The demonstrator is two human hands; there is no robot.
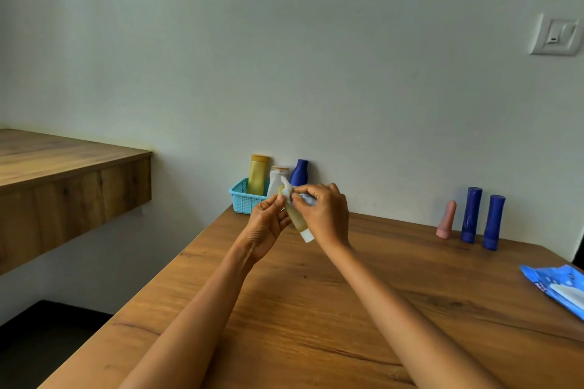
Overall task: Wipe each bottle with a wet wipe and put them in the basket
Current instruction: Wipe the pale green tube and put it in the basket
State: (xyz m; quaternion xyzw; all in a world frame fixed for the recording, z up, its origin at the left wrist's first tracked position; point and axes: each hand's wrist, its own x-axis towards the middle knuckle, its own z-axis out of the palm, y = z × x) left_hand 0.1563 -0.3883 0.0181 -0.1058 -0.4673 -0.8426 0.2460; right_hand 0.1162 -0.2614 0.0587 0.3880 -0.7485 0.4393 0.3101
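Both arms outstretched, left hand (267, 218) and right hand (322, 211) in pinching grip.

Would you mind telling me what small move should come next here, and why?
Probably slide the wipe down the small yellow bottle: the right hand pinches it only at the upper end, while the left hand holds the bottle and the lower body looks uncovered.

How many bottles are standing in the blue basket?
3: a yellow bottle at the left of the basket, a white bottle in the middle, a dark blue bottle at the right. The hands may hide others.
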